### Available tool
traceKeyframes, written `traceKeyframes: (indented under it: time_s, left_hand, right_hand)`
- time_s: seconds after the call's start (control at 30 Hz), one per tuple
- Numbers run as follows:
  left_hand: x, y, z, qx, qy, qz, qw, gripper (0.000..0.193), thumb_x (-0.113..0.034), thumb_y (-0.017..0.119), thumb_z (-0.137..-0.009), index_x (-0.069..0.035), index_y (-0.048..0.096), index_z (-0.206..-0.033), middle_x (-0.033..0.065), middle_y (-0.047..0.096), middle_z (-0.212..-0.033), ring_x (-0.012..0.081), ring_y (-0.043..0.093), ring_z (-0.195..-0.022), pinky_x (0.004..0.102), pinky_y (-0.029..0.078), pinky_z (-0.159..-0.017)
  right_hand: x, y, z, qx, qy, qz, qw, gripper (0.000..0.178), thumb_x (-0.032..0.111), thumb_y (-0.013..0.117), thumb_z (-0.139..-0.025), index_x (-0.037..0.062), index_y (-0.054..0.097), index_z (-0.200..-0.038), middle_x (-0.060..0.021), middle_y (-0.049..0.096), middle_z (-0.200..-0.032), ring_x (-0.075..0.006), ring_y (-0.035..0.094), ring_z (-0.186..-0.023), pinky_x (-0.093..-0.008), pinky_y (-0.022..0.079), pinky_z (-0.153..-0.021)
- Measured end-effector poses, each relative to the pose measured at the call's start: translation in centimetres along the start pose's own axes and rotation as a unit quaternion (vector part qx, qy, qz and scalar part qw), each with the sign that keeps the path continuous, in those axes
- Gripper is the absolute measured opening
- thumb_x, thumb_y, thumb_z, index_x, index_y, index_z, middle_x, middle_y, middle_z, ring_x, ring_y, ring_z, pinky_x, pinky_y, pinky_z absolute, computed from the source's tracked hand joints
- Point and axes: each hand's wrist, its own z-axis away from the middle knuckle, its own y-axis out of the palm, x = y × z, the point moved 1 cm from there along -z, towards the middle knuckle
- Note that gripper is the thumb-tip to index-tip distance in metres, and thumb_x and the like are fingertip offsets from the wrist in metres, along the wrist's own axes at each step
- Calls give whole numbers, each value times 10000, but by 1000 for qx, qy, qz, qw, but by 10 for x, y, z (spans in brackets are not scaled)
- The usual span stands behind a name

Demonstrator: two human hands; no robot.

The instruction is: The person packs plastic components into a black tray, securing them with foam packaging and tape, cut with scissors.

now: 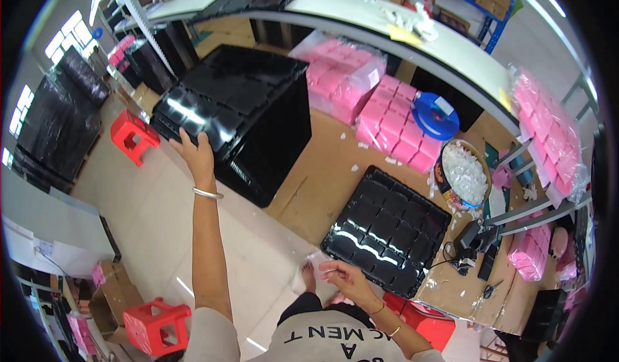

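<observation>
My left hand reaches out over the near left edge of a tall stack of glossy black plastic trays. Its fingers are spread and rest at the top rim. A single black tray with a grid of raised square sections lies on the cardboard-covered table at right of centre. Close to that tray's near left corner is my right hand, its fingers curled together. Whatever they may pinch is too small to make out. Hazy clear film seems to show just beyond those fingertips.
Pink foam blocks in clear bags line the back of the table. A blue round lid leans on them. Beside it stands a tub of white pieces. Scissors lie at right. Red stools stand on the floor.
</observation>
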Motion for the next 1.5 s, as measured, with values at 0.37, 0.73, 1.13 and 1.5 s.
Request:
traceKeyframes:
  time_s: [0.37, 0.73, 1.13, 1.5]
  left_hand:
    - [-20, -22, 38, 18, -19, 87, 996, 592, -298, 522, -1003, -8, 383, -1500, 270, 103, -1627, 348, 94, -1528, 384, 116, -1212]
    - [174, -61, 312, 121, -250, 111, 954, 275, -145, 594, -982, 20, 640, -1196, 136, 662, -1167, 231, 595, -1144, 342, 445, -1023]
    - [322, -15, 437, 284, -224, -298, 883, 1168, -260, 856, -612, -43, 181, -1539, 293, 464, -1382, 450, 488, -1257, 473, 436, -1059]
    - [440, -7, 542, 426, -315, -161, 832, 410, -312, 756, -772, -67, 728, -1101, 177, 704, -1156, 321, 673, -1082, 392, 516, -972]
  right_hand:
    - [-39, -83, 37, -163, -14, 113, 980, 243, 8, 520, -955, -27, 637, -1165, -87, 676, -1092, -148, 677, -934, -264, 520, -832]
    - [-76, -123, 43, -139, -167, 481, 850, 486, 225, 665, -888, 45, 549, -1324, -142, 502, -1385, -354, 480, -1242, -443, 370, -1069]
    - [-82, -128, 47, -137, -157, 515, 832, 491, 206, 658, -905, 33, 537, -1348, -150, 494, -1408, -356, 486, -1236, -438, 358, -1067]
    - [-80, -114, 40, -126, -145, 492, 849, 454, 136, 674, -892, 19, 565, -1317, -153, 503, -1408, -354, 498, -1235, -419, 390, -1055]
